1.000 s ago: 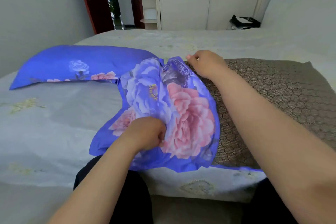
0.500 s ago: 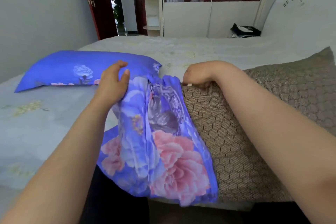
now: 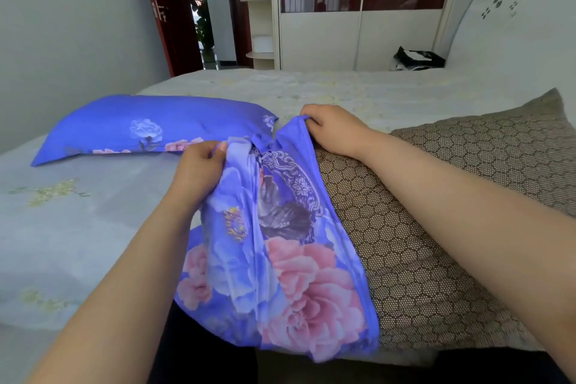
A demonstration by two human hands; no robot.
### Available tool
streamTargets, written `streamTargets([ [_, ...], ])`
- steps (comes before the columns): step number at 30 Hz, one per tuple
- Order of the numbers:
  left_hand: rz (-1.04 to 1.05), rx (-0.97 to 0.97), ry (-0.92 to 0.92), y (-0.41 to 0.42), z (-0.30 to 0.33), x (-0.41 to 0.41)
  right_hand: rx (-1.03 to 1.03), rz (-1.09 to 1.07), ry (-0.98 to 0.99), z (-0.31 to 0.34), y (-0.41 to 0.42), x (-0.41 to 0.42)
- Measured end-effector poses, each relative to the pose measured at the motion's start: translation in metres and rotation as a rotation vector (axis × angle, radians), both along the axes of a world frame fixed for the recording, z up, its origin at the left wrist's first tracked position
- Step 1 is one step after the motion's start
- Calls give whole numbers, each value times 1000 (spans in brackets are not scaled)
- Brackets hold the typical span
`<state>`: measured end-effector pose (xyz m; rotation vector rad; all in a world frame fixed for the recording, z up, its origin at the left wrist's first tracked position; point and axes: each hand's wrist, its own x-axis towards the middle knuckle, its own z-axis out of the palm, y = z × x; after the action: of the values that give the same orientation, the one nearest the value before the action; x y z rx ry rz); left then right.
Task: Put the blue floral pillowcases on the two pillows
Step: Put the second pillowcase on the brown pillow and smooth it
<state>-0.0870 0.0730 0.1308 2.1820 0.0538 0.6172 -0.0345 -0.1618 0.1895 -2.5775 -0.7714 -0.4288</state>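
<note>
Grey wall [image 3: 62,25] at left, beside dark red door [image 3: 168,9] standing open. White sliding wardrobe [image 3: 358,37] behind pale bed [image 3: 78,227]. White patterned headboard [image 3: 514,25] at right.

Person is showing two bare forearms, no sleeves visible; left hand [image 3: 199,170] and right hand [image 3: 335,129] ungloved; is wearing dark trousers [image 3: 199,349].

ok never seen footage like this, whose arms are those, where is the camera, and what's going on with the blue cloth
There is no machine here. The camera sits on a person's head, looking forward and down, so the two bare arms are their own. They face a bed. The left hand and right hand each grip the edge of a blue floral pillowcase, which covers one end of a brown pillow. The rest of that pillow is bare. Further left lies a second pillow already in its blue case.
</note>
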Motion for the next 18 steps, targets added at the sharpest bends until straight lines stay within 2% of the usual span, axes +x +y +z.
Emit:
streamTargets([
  [2,122,1,-59,-4,2,9,-114,8,-109,5,0,-18],
  [4,144,-121,-106,-1,3,19,-252,36,-280,12,-11,-38],
  [7,154,-317,-45,33,-16,43,-195,-78,-462,23,-62,-46],
  [10,135,-447,36,48,-33,59,-102,-291,-431,10,-125,-32],
  [12,134,-419,56,35,-29,58,-116,-391,-379,-10,-148,-26],
  [15,150,-430,29,24,-24,63,-77,-550,-349,-26,-157,-18],
  [18,109,-441,66,29,-30,77,-121,-579,-299,-24,-141,-11],
])
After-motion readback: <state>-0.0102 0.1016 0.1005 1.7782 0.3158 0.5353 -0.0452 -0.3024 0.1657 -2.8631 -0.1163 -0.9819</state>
